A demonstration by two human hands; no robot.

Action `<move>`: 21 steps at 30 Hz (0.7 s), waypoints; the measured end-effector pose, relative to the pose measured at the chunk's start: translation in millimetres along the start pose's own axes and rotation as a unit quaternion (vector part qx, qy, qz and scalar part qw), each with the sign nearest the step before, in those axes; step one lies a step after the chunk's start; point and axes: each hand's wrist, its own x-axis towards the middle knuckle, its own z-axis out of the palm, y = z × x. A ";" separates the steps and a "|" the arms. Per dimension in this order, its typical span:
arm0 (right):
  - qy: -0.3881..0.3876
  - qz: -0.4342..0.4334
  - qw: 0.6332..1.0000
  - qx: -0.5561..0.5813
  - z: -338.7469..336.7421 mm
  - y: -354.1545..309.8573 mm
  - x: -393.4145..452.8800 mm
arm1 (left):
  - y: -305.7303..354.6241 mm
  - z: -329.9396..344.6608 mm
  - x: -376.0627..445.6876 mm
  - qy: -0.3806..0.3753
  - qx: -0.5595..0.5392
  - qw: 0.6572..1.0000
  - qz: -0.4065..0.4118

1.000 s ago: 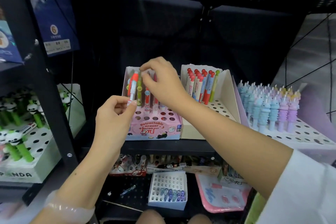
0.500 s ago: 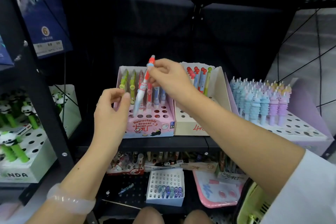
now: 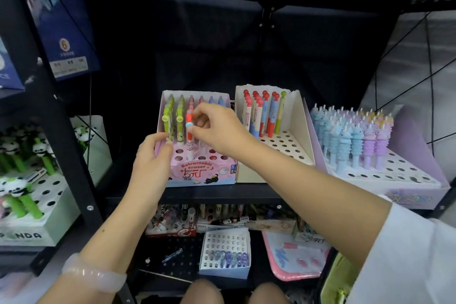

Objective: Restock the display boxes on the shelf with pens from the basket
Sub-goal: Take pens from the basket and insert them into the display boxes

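A pink display box [image 3: 197,173] labelled "Retractable eraser" stands on the black shelf, with green, red and blue pens in its back rows. My right hand [image 3: 219,131] pinches the top of a red and white pen [image 3: 189,140] that stands upright in a hole of the box's third column. My left hand [image 3: 153,158] rests against the box's left wall, its fingers curled over the edge. A lime-green basket [image 3: 338,281] shows only at the bottom right corner; its contents are hidden.
A cream box [image 3: 293,145] with red and blue pens stands right of the pink one, then a lilac box [image 3: 404,180] of blue and purple pens. A panda pen box [image 3: 56,192] sits at left behind a black upright. More boxes fill the lower shelf.
My right hand has brought the red pen down from a tilted position above the box into a hole. My left hand has moved from mid-air onto the box's left wall.
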 end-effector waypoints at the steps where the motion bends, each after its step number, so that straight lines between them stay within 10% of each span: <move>1: 0.007 -0.001 1.000 -0.021 2.6 0.5 0.1 | 1.1 -0.1 -0.9 -0.001 0.002 1.000 -0.001; 11: 0.012 0.040 0.998 0.050 -19.3 3.8 -28.1 | 25.2 10.4 -32.7 0.008 0.001 0.995 0.104; 21: -0.046 0.119 0.988 0.082 -101.1 71.5 -172.7 | 6.5 132.9 -128.0 -0.306 -0.031 0.950 0.044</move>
